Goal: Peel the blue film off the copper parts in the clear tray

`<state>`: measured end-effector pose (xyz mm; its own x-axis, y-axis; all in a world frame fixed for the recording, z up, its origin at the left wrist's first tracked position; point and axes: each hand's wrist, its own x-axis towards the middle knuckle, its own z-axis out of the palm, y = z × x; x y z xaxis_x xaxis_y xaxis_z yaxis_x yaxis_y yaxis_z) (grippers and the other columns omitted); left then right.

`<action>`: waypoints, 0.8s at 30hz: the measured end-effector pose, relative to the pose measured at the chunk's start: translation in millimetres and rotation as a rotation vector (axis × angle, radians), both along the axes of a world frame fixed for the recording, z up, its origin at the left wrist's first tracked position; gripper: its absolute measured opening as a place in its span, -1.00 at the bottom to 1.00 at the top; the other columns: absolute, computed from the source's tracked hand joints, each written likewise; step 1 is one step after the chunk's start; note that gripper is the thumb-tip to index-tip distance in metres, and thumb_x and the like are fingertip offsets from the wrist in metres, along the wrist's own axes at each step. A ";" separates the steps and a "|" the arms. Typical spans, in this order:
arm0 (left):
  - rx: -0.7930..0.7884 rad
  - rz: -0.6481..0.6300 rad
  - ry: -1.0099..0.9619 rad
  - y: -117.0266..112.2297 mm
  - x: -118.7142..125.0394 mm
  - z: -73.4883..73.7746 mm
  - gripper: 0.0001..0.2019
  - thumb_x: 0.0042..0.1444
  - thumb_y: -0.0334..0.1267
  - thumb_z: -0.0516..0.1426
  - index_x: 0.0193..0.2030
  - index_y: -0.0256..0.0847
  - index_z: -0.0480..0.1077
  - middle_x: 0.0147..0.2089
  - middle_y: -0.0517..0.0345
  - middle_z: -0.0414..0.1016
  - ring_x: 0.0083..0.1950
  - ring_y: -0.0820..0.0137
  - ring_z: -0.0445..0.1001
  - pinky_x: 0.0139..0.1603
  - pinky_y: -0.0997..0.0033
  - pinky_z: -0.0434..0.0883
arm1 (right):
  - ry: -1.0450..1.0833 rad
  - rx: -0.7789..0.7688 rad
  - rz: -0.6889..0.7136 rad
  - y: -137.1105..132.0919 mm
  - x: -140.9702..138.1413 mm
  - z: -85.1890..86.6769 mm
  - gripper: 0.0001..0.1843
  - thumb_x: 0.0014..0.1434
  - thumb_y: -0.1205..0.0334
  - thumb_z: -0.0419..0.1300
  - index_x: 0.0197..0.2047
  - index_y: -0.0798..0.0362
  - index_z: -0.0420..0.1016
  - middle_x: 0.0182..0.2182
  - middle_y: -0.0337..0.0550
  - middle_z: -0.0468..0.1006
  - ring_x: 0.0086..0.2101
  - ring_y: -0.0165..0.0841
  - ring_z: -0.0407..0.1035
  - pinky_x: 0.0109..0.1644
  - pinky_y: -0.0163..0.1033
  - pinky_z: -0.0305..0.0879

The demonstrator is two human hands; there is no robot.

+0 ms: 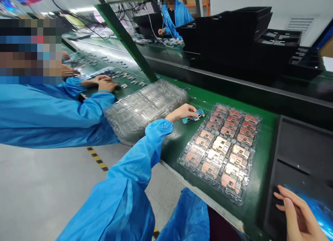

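My left hand (183, 112) reaches over the green bench, its fingers closed on a small blue-green circuit board (199, 113). Another blue-green edge shows just under the fingers; whether it belongs to a second board I cannot tell. To the right of that hand lies a clear plastic tray (187, 151) filled with rows of copper-coloured pieces (221, 144). My right hand (299, 209) is at the lower right, above a black tray (291, 140). Its fingers are loosely bent and apart from the thumb, with nothing visible between them.
A stack of clear blister trays (147, 107) stands left of my left hand. Co-workers in blue sleeves (85, 105) sit to the left beside scattered small parts (125, 85). Stacked black bins (223, 36) rise behind a dark ledge, and a green post (127, 40) slants over the bench.
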<state>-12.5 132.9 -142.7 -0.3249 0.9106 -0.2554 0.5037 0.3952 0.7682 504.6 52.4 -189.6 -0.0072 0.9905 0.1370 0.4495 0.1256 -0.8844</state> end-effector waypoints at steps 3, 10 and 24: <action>0.033 0.018 0.045 -9.0 10.8 -4.4 -0.75 -0.03 -0.10 0.46 -0.41 -0.21 0.60 -0.40 0.06 0.67 -0.32 0.28 0.61 -0.19 0.28 0.58 | -0.028 -0.005 0.001 2.4 0.0 2.9 -0.55 0.34 -0.15 0.36 0.00 0.07 0.72 -0.02 0.05 0.73 -0.30 -0.17 0.67 -0.26 -0.17 0.72; 0.277 0.202 0.226 -47.5 46.9 15.3 -0.83 0.20 -0.13 0.29 -0.26 -0.18 0.61 -0.02 -0.03 0.70 0.05 0.13 0.61 0.15 0.21 0.51 | -0.135 0.160 0.018 0.5 -22.7 28.9 -0.62 0.40 -0.13 0.28 -0.07 0.01 0.71 -0.01 0.01 0.73 -0.12 -0.11 0.66 -0.11 -0.09 0.64; 0.433 0.173 -0.547 -119.2 250.2 28.5 -0.93 0.12 -0.23 0.42 -0.23 -0.07 0.71 -0.24 0.14 0.73 -0.19 0.23 0.71 -0.11 0.31 0.67 | 0.361 0.014 0.282 13.0 -122.2 75.2 -0.96 0.32 0.28 0.39 -0.18 -0.03 0.71 -0.25 -0.22 0.67 -0.25 -0.35 0.58 -0.24 -0.31 0.59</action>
